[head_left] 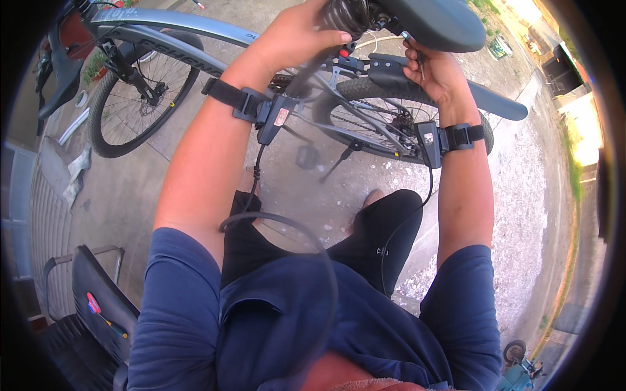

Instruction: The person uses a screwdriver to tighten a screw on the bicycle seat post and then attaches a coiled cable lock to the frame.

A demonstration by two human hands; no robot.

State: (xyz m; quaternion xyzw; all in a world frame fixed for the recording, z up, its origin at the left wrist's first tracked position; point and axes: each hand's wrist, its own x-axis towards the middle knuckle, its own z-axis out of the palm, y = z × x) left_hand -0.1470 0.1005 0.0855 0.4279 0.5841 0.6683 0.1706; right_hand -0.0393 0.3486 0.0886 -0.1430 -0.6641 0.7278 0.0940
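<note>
A bicycle with a grey frame (189,25) stands across the top of the head view, its black saddle (437,23) at upper right. My left hand (297,36) is closed around a coiled black cable (347,14) beside the saddle; its thumb lies over the coil's lower edge and the other fingers are mostly hidden. Beneath that thumb sits a small red part (345,52). Just under the saddle, my right hand (435,70) has its fingers bent around a slim metal piece (422,66), too small to name for certain.
The rear wheel (365,91) with its black mudguard (499,103) is below my right hand. The front wheel (143,98) and handlebar (62,65) are at left. A blurred pedal (306,156) hangs near my legs. A black chair (98,306) with a screwdriver (116,326) stands lower left.
</note>
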